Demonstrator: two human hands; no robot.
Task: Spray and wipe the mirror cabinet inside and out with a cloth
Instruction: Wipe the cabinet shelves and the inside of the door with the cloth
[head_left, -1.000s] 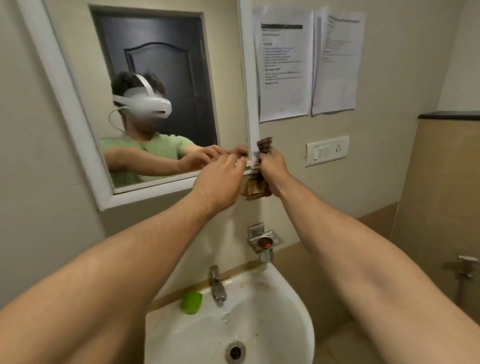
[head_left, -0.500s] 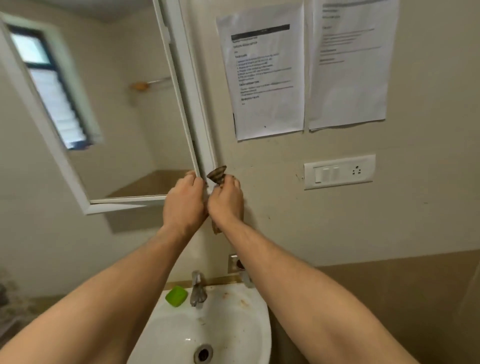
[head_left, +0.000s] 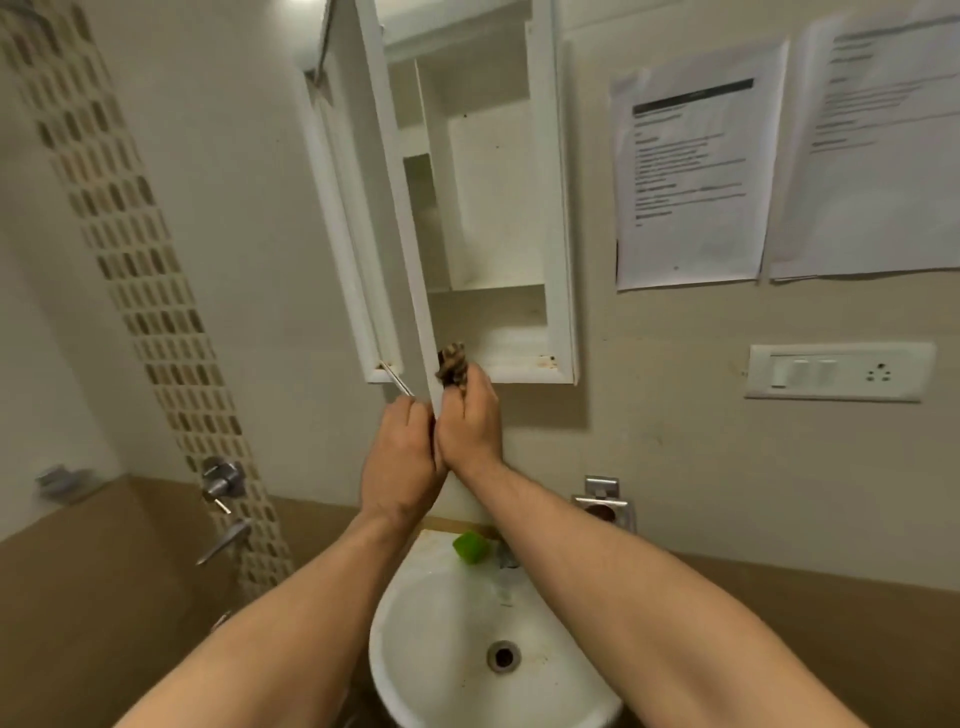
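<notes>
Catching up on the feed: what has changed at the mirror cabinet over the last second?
The mirror door has swung outward from nearly closed to wide open. It is now edge-on and exposes the cabinet shelves. Both hands travelled with its lower corner. Unchanged: the left hand still grips the door's bottom corner, and the right hand still holds the cloth beside it.
</notes>
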